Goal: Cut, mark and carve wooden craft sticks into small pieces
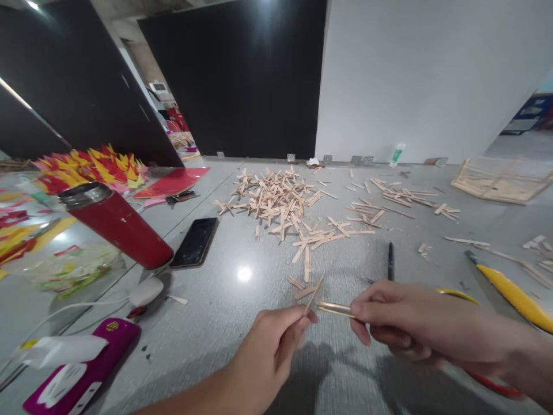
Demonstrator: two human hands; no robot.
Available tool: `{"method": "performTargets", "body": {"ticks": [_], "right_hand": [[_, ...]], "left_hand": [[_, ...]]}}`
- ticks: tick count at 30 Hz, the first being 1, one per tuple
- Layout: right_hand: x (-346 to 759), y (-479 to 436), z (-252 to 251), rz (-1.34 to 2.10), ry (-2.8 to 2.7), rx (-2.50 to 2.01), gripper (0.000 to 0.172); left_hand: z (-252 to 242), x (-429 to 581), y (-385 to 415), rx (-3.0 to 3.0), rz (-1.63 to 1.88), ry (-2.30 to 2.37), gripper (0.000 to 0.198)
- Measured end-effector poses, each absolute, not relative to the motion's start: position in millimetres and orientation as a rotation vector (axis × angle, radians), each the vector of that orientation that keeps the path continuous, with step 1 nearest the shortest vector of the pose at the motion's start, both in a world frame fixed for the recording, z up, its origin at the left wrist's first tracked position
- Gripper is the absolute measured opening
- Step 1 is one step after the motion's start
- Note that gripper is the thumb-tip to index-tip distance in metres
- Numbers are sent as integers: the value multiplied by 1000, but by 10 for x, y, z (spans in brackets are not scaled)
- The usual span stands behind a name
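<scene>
My left hand [276, 346] pinches a small wooden stick piece [314, 295] between thumb and fingers, its upper end pointing up and to the right. My right hand [401, 320] is closed on a slim gold-edged tool [334, 309] that looks like tweezers; its exact kind is unclear. The tool's tip is close to the stick by my left fingertips; I cannot tell whether they touch. Just beyond both hands lie loose wooden pieces [306, 292], and a big heap of thin wooden sticks [279, 199] spreads behind them.
Left are a red flask [118, 225], a phone [195, 242], a purple power bank [84, 369] and folded paper pieces [93, 167]. Right are a black pen [391, 260], a yellow-handled cutter [514, 294] and a wooden stick frame [501, 184]. A glue tube [396, 155] stands near the white panel.
</scene>
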State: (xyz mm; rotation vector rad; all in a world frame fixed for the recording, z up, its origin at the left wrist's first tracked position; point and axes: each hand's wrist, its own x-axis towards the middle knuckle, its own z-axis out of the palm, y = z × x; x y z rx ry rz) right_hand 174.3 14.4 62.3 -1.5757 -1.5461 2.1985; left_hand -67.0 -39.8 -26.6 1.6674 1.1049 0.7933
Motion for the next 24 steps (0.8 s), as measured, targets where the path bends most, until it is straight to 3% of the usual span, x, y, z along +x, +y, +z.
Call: {"method": "performTargets", "body": {"ticks": [10, 16, 24], "right_hand": [[1597, -26, 426, 2172, -1452, -1482, 25], [1344, -319, 139, 2385, -1352, -1436, 29], [1769, 208, 609, 2660, -1419, -1593, 18]], "left_hand": [[-344, -562, -436, 1443, 845, 1299, 46], [-401, -580, -477, 1617, 836, 1356, 42], [-400, -585, -535, 1844, 711, 1188, 30]]}}
